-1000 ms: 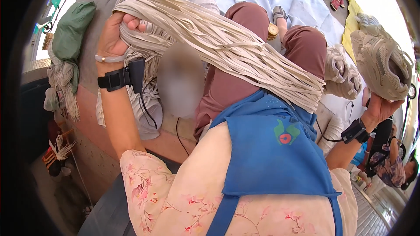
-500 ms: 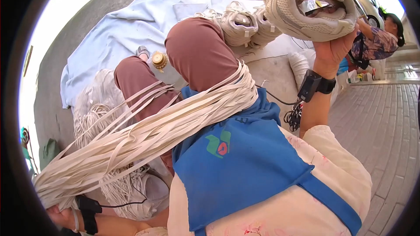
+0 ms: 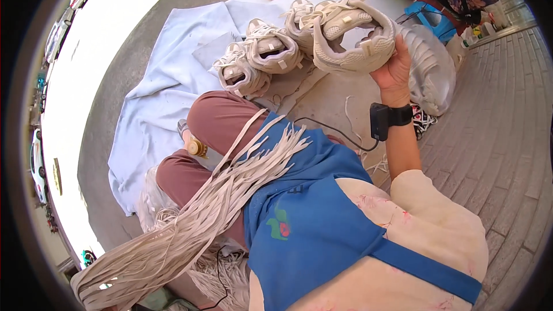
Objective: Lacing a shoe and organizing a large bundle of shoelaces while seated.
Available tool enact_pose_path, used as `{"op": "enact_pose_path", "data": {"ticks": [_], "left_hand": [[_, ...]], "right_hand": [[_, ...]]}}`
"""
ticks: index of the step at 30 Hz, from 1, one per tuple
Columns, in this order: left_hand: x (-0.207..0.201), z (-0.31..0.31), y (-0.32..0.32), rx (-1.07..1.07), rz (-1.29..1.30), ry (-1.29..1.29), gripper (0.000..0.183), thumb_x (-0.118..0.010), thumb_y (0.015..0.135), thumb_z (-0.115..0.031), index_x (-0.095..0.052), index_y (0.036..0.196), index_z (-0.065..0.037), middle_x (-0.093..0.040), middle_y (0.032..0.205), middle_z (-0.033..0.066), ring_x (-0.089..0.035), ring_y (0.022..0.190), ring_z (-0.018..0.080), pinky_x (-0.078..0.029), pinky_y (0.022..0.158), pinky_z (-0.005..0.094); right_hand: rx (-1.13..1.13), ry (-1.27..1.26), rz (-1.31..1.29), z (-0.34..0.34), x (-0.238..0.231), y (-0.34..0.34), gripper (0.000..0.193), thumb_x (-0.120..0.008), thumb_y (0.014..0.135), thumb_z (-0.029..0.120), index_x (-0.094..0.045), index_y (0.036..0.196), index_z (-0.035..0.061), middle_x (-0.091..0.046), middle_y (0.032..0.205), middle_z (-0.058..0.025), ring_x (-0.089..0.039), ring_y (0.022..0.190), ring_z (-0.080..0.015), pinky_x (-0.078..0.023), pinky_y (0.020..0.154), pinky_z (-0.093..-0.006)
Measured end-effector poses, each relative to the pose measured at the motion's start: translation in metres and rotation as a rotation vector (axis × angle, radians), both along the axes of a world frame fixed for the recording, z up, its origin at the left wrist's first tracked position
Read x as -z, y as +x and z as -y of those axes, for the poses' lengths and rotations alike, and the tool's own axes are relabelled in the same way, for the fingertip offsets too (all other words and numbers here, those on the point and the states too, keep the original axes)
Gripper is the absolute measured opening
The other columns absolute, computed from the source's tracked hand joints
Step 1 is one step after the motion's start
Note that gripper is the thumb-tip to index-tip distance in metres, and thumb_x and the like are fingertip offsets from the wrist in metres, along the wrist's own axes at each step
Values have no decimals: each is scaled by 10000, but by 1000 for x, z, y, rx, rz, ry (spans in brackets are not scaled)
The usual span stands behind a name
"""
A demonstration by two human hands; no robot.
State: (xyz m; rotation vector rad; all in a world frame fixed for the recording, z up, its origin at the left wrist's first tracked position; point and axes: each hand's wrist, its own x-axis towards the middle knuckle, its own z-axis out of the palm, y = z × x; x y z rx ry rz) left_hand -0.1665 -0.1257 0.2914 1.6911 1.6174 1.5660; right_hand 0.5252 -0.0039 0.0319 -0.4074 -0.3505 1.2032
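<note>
One shoe [image 3: 381, 53]: holding-up step, seemingly; next move wants steadiness
Right fingers [image 3: 402, 55]: gripping shoe
Left fingers: unseen, cannot tell

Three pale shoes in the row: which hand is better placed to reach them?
Probably the right hand: it is nearer the row of shoes, though occupied with a held shoe. The left hand is out of view.

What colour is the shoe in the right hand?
Beige: the shoe in the right hand shows in the head view, the only one.
</note>
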Motion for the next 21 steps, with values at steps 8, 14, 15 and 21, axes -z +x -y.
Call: {"op": "enact_pose_path", "data": {"ticks": [8,14,15,21], "left_hand": [[130,-125,154,28,-44,-964,281,-591,885,-158,-578,1136,-35,-558,668,-26,-366,426,16,-251,372,183],[233,-136,157,148,-290,-1009,277,-586,799,-85,-625,1059,0,-647,837,47,-559,685,103,-438,602,232],[232,-137,161,157,-285,-1010,277,-586,799,-85,-625,1059,0,-647,837,47,-559,685,103,-438,602,232],[225,-133,151,-93,328,-1105,217,-552,806,-67,-573,1021,-50,-448,534,-22,-348,352,49,-307,307,215]], "right_hand": [[123,255,-32,23,49,43,622,-461,859,575,-515,1234,81,-615,1049,-95,-557,936,-259,-423,866,-468],[540,-489,168,-9,25,-9,668,-439,845,633,-507,1252,108,-577,1176,-73,-541,995,-247,-385,963,-425],[519,-430,140,-15,29,-7,666,-440,844,633,-509,1247,107,-579,1169,-72,-542,992,-246,-387,960,-425],[332,-57,-3,-77,50,31,655,-449,840,633,-527,1215,101,-589,1125,-70,-545,976,-241,-399,944,-427]]}}
